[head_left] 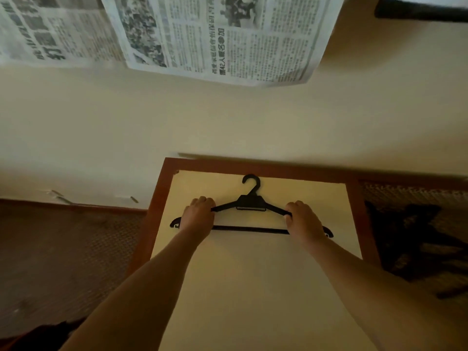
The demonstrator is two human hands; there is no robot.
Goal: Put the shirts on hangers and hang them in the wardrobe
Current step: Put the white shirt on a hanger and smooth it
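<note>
Black plastic hanger (250, 206) lies flat on the pale worktop (253, 287), its hook toward the far edge and the wall, its long axis running left to right; the left hand (198, 216) curls its grip round the left shoulder arm, the right hand (302, 220) round the right; both tips jut past the hands; bare surface spreads nearer the person; newspaper sheets (202, 36) hang on the wall above.
</note>
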